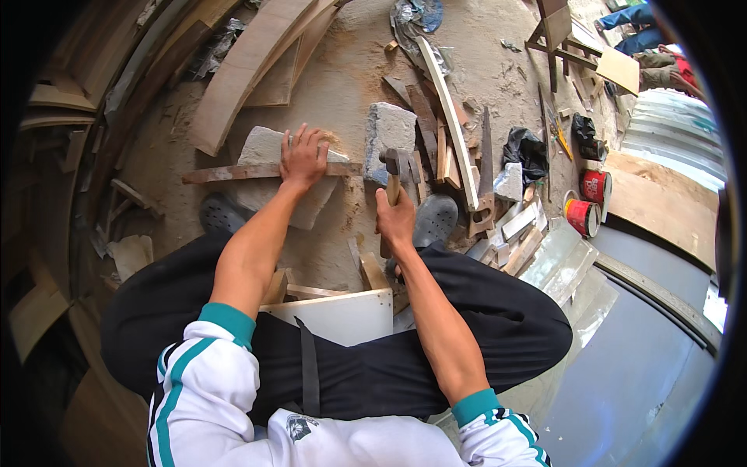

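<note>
My right hand (395,217) is wrapped around the wooden handle of a hammer (398,165), whose metal head points away from me. Across a pale concrete slab (263,145) lies a narrow brown wooden strip (226,174). My left hand (303,158) rests on this strip, palm down, with its fingers stretched out over the far edge and slightly apart. Whether anything small is under that palm is hidden. Just beyond the hammer head sits a rough grey concrete block (389,128). Close to my lap stands a white-faced board (350,315) with wood pieces behind it.
To the right lie a handsaw (485,167), a long pale batten (447,117), a black plastic bag (526,153) and two red cans (583,217). Curved wooden panels (237,78) lean at the far left. A wooden chair (554,39) and other people's legs (634,27) show at far right.
</note>
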### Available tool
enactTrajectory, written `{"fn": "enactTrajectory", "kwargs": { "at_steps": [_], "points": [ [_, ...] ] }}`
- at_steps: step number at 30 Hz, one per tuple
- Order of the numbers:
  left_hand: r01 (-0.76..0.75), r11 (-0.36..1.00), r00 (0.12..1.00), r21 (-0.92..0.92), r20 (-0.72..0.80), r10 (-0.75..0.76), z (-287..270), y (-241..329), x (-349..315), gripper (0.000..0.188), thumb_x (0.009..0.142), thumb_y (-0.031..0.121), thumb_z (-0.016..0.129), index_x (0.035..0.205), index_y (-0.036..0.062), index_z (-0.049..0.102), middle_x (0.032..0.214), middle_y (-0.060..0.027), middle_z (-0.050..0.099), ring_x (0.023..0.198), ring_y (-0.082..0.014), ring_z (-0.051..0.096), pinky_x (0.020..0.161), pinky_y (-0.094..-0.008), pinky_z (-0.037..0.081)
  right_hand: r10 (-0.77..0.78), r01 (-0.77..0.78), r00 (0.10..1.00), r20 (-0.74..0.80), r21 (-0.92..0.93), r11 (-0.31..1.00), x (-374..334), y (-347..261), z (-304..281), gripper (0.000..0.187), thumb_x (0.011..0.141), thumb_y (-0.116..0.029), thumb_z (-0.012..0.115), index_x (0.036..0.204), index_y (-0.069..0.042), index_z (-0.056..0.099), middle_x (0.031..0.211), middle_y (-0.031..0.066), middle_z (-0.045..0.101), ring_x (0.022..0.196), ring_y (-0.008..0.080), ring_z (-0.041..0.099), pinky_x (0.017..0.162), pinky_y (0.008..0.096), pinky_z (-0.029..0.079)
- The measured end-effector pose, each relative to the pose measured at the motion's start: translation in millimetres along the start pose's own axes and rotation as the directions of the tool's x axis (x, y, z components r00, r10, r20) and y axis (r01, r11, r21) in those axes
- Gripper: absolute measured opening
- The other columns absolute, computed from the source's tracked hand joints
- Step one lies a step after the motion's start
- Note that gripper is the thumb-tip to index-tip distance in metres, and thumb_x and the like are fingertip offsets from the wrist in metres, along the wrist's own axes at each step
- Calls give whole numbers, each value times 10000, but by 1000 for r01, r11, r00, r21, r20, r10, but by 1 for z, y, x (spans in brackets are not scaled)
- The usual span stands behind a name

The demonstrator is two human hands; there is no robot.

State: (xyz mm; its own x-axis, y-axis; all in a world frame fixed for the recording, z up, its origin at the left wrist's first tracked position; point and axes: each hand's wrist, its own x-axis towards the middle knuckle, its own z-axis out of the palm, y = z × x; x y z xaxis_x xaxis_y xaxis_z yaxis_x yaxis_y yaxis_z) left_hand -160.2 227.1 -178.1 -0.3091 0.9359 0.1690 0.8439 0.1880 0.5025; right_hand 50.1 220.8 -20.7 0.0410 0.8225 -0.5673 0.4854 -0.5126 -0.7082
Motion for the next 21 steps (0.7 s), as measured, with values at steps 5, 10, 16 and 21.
{"fn": "enactTrajectory", "kwargs": {
  "at_steps": [5, 10, 16, 21],
  "points": [
    [38, 997, 999, 74, 24, -40, 0, 3, 2, 277, 918, 293, 559, 1144, 152, 636, 1304, -26, 581, 1364, -250, 394, 1165, -516, 152, -260, 256, 963, -68, -59, 965, 8, 23, 13, 289, 885, -259, 644, 895, 27, 609, 679, 218, 627, 633, 388, 644, 617, 453, 493],
    [40, 990, 998, 137, 42, -46, -3, 3, 2, 313, 915, 288, 548, 1192, 158, 616, 1346, -27, 553, 1396, -253, 350, 1177, -546, 91, -413, 399, 910, -44, -181, 899, 9, 48, 36, 270, 864, -250, 645, 902, 16, 620, 769, 256, 645, 759, 459, 635, 672, 460, 494],
    [63, 988, 996, 143, 53, -71, -5, 3, 2, 365, 920, 291, 532, 1259, 162, 577, 1390, -33, 521, 1441, -275, 277, 1175, -588, 20, -337, 325, 935, -115, -111, 939, 3, 33, 34, 229, 863, -215, 638, 892, 11, 613, 721, 238, 632, 714, 430, 645, 657, 465, 494],
    [50, 986, 997, 159, 58, -59, -8, 10, 3, 369, 927, 300, 522, 1268, 167, 572, 1399, -30, 514, 1443, -277, 275, 1173, -595, 11, -186, 185, 982, 0, -107, 977, 17, 53, 41, 248, 859, -233, 651, 876, 14, 632, 696, 233, 638, 651, 372, 668, 604, 434, 492]
  ]
}}
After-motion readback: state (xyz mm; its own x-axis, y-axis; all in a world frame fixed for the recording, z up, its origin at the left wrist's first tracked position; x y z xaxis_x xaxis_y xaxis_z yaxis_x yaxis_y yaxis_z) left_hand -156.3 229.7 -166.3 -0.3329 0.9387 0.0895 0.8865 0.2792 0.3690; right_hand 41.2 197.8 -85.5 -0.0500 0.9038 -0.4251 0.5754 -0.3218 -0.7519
